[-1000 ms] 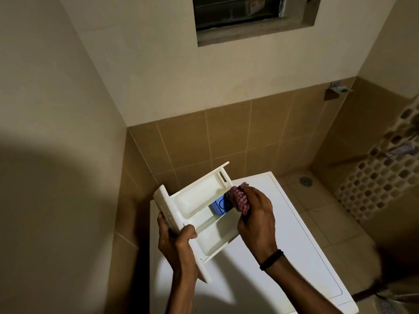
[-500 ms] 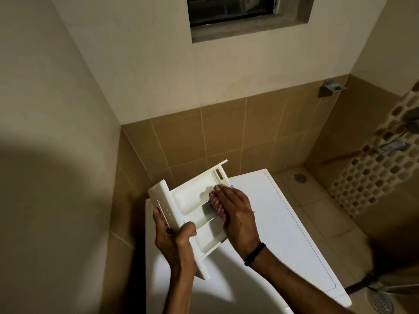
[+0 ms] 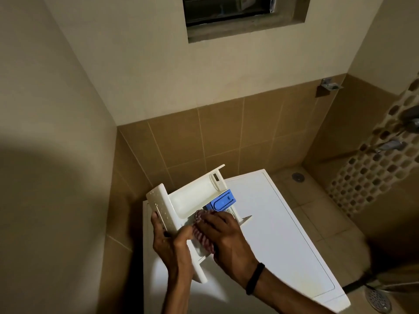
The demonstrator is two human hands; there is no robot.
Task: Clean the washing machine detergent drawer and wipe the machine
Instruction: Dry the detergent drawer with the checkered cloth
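A white detergent drawer [image 3: 192, 201] with a blue insert [image 3: 223, 200] is held above the white washing machine top [image 3: 283, 241]. My left hand [image 3: 171, 243] grips the drawer by its front panel. My right hand [image 3: 226, 239] presses a red-and-white checked cloth [image 3: 203, 234] into the drawer's near compartment, close to the front panel. The blue insert is uncovered behind my fingers. A black band sits on my right wrist.
Walls close in on the left and behind the machine, tiled brown in the lower half. A window recess [image 3: 244, 17] is above. To the right are a tiled floor with drains [image 3: 297, 177] and taps [image 3: 390, 146] on a mosaic wall.
My right hand slid the cloth from the blue insert at the drawer's far end toward the front panel, uncovering the insert. The drawer stays in my left hand.
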